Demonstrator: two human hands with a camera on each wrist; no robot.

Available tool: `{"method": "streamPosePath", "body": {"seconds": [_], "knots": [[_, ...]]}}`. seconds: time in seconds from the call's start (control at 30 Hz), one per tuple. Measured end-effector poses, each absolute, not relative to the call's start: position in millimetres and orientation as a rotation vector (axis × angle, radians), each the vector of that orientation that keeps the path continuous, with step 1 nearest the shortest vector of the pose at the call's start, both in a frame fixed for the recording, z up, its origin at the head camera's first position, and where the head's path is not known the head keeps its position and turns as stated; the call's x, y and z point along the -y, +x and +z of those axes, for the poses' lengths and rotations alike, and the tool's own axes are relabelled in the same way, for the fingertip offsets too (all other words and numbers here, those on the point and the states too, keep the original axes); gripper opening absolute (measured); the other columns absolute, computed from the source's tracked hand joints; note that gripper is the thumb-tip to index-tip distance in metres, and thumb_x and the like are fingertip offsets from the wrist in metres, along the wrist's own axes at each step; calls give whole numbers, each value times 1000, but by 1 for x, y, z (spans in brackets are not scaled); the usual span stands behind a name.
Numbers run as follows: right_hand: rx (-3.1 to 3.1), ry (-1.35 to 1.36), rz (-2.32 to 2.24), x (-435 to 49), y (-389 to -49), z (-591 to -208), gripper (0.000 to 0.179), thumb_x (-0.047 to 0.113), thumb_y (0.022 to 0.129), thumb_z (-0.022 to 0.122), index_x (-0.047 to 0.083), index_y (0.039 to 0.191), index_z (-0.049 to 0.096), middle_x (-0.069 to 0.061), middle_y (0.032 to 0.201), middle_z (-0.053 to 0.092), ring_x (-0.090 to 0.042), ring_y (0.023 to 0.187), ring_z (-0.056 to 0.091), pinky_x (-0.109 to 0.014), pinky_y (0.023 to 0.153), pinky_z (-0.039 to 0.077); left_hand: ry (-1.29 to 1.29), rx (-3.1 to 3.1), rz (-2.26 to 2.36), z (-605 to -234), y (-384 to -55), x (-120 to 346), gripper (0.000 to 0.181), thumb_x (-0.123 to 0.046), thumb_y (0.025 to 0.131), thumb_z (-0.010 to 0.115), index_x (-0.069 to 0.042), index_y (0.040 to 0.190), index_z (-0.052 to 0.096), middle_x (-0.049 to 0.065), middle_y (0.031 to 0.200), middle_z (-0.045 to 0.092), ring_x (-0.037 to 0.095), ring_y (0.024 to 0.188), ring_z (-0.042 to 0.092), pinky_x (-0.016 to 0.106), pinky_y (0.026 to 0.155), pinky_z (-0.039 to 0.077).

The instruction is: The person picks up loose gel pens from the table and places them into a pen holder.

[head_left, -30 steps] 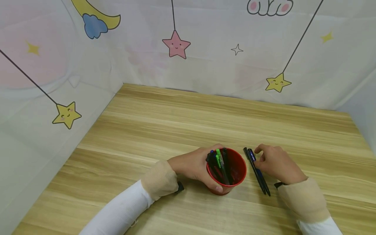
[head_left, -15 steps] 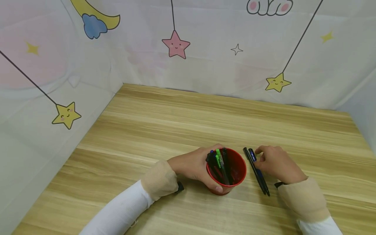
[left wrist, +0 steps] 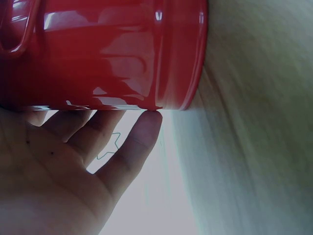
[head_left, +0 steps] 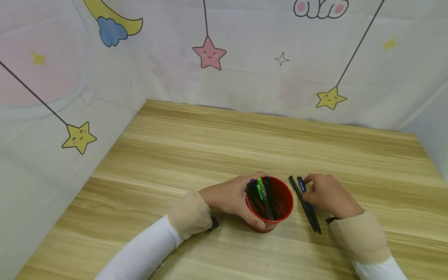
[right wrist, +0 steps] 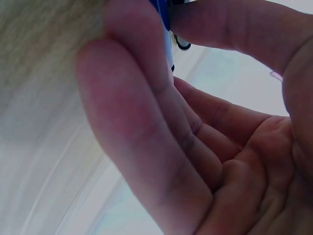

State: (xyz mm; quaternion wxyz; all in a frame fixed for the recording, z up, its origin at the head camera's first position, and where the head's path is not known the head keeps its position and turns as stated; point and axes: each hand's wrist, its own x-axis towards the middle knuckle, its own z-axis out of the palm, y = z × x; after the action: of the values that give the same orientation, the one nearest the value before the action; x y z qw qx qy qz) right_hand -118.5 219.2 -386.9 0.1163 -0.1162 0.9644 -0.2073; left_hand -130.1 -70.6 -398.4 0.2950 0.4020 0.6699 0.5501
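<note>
A red cup (head_left: 287, 198) stands upright on the wooden table (head_left: 196, 155), also large in the left wrist view. My left hand (head_left: 229, 194) grips it, thumb at the near side and fingers around the far side. Inside lean several pens, one a bright green pen (head_left: 261, 190), the others mostly dark. Right of the cup a black pen (head_left: 298, 193) and a blue pen (head_left: 301, 183) lie side by side, lower ends close together. My right hand (head_left: 330, 196) pinches the blue pen, seen between thumb and fingertips in the right wrist view. Its middle is partly hidden.
White fabric with printed stars, a moon and a cloud hangs behind the table (head_left: 245, 85) and at its left (head_left: 42, 155). Beige cuffs and dark wrist mounts sit at both wrists.
The blue pen's upper end has parted from the black pen's, leaving a wider gap. My right fingertips have drawn in on the blue pen. The left hand and the cup have stayed still.
</note>
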Motion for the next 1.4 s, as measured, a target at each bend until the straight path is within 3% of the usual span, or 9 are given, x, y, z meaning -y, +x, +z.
{"method": "streamPosePath", "body": {"seconds": [0.57, 0.9, 1.4], "knots": [[-2829, -351, -621, -218, -116, -385, 40, 11, 81, 70, -11, 113, 63, 2, 71, 64, -10, 60, 59, -32, 56, 50, 1035, -1774, 1484, -380, -122, 73, 80, -12, 70, 93, -14, 137, 50, 5, 132, 62, 11, 117, 58, 31, 100, 49], [-2847, -364, -644, -218, -116, -384, 39, 12, 82, 70, -10, 113, 63, 2, 71, 66, -9, 60, 60, -32, 56, 51, 1060, -1790, 1467, -400, -129, 72, 84, -16, 68, 95, -23, 138, 49, 0, 132, 62, 11, 119, 58, 31, 99, 50], [-2853, -302, -667, -215, -113, -381, 40, 14, 84, 69, -8, 116, 62, 2, 70, 65, -11, 60, 60, -32, 53, 50, 1080, -1764, 1472, -399, -128, 73, 83, -17, 70, 95, -23, 138, 48, 0, 133, 61, 12, 120, 57, 32, 99, 50]]}}
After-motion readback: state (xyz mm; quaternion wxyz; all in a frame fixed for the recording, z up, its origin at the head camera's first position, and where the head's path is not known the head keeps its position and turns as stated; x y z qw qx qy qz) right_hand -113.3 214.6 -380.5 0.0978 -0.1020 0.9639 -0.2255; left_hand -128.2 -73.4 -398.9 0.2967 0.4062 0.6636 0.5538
